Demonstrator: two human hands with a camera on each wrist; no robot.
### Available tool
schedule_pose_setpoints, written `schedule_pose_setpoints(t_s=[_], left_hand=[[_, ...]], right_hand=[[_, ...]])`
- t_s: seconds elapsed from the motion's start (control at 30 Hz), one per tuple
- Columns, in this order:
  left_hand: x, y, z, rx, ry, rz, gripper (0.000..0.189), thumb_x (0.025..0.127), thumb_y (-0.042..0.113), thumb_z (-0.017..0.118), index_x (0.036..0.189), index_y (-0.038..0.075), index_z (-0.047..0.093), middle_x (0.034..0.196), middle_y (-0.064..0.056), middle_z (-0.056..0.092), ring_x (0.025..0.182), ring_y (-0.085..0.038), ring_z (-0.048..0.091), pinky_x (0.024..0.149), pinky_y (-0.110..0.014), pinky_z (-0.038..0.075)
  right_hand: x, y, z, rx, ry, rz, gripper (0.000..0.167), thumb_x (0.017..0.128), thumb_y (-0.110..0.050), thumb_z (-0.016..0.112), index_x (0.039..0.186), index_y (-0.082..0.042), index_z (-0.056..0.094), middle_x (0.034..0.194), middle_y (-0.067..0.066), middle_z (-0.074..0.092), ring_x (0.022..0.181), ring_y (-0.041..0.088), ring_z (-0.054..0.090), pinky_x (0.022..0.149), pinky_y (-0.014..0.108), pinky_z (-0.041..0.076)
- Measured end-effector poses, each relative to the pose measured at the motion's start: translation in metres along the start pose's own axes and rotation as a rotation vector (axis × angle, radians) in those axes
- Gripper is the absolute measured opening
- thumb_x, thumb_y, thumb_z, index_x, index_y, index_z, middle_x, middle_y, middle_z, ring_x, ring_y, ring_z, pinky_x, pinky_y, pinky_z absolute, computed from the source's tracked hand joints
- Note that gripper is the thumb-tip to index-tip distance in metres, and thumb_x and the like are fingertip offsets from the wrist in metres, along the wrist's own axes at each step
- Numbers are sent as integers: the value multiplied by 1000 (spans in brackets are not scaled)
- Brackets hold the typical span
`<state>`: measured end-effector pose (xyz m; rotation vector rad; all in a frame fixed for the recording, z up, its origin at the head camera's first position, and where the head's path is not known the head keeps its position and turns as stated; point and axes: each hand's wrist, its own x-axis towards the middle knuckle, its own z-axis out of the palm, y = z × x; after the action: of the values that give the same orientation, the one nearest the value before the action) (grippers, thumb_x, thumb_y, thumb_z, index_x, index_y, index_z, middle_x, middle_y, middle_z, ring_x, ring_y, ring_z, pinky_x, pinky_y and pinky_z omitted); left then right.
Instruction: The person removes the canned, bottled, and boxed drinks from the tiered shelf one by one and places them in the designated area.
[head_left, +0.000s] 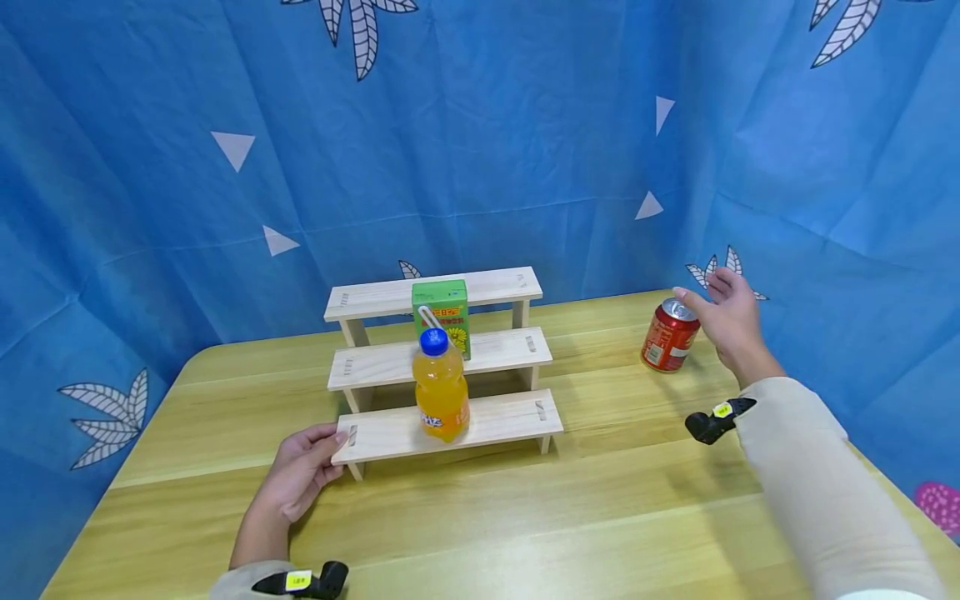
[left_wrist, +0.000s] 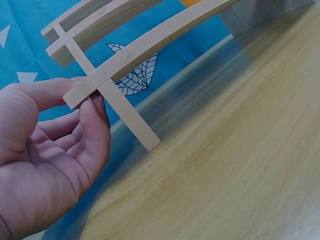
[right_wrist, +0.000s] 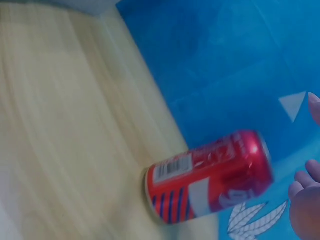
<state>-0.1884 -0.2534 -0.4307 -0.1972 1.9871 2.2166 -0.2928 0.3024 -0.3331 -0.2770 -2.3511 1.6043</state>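
Note:
My left hand [head_left: 298, 473] pinches the left end of the lowest step of a three-tier wooden display stand [head_left: 510, 420]. In the left wrist view, the thumb and fingers close round the end of the plank [left_wrist: 145, 47]. An orange soda bottle [head_left: 441, 387] with a blue cap stands on that lowest step. Behind it, a green drink carton [head_left: 442, 293] rests on the middle step. My right hand [head_left: 733, 325] is beside the top of a red soda can [head_left: 669, 340], fingers spread and holding nothing. The can [right_wrist: 205, 175] stands upright on the table.
The stand is on a light wooden table [head_left: 600, 517], with the can to its right near the back edge. A blue patterned curtain [head_left: 480, 150] hangs behind the table and along its sides. A white strap or handle [head_left: 430, 317] shows above the bottle cap.

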Motion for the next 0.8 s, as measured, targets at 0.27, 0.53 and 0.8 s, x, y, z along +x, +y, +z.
schedule_pose_setpoints(t_s=[0.27, 0.53, 0.8], left_hand=[[0, 0, 0, 7, -1, 4, 25, 94, 9, 56, 114, -3, 49, 84, -2, 65, 66, -7, 59, 56, -19, 51], [-1, 0, 0, 3, -2, 6, 24, 94, 9, 56, 113, -3, 50, 83, -2, 66, 65, -7, 59, 55, -18, 51], [0, 0, 0, -14, -9, 8, 17, 94, 8, 55, 110, 2, 52, 83, -1, 66, 65, -7, 59, 56, -18, 51]], right_hand=[[-5, -22, 11, 17, -94, -34, 94, 86, -45, 63, 151, -9, 5, 157, 13, 14, 143, 28, 17, 114, 45, 24], [-8, -33, 28, 13, -209, -66, 95, 85, -47, 63, 151, -8, 7, 156, 14, 17, 142, 28, 21, 113, 45, 26], [-14, -48, 45, 11, -324, -118, 89, 87, -44, 63, 151, -12, 10, 155, 11, 22, 141, 25, 25, 112, 43, 28]])
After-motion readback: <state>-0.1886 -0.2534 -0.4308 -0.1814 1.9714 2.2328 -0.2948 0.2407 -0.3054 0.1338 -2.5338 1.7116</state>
